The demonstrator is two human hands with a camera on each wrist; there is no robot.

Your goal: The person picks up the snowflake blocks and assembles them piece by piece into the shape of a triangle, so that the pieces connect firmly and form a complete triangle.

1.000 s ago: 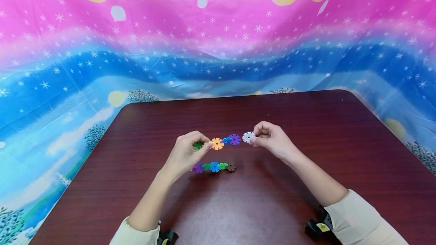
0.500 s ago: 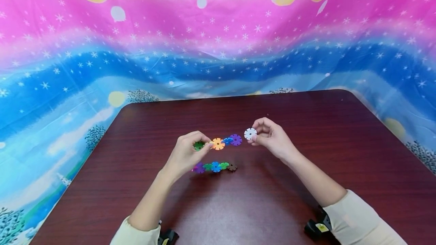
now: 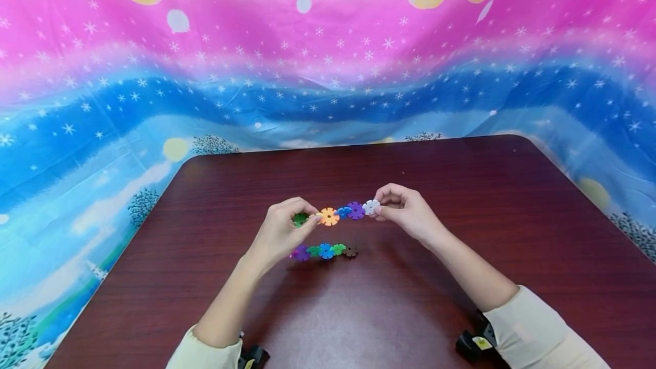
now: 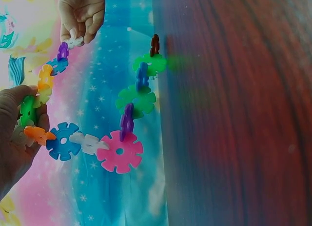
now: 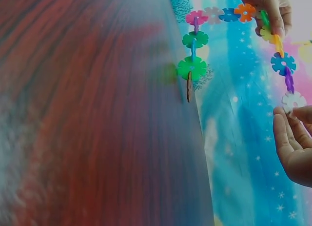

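Observation:
A chain of slotted plastic snowflake discs in many colours hangs in a bend over the table. My left hand pinches it near a yellow disc and a green disc. Rightward from there run an orange disc, a blue one and a purple disc. My right hand pinches a white disc by its edge, its rim right at the purple disc. The chain's other stretch passes a pink disc and ends at a brown disc.
Beneath both hands is a dark red-brown wooden table. A printed cloth with snowflakes hangs behind it and at the sides. Black wrist devices sit at the cream sleeves.
My right hand first lifted the white disc slightly away up and right, then brought it back down and left against the purple disc. The left hand stays nearly still.

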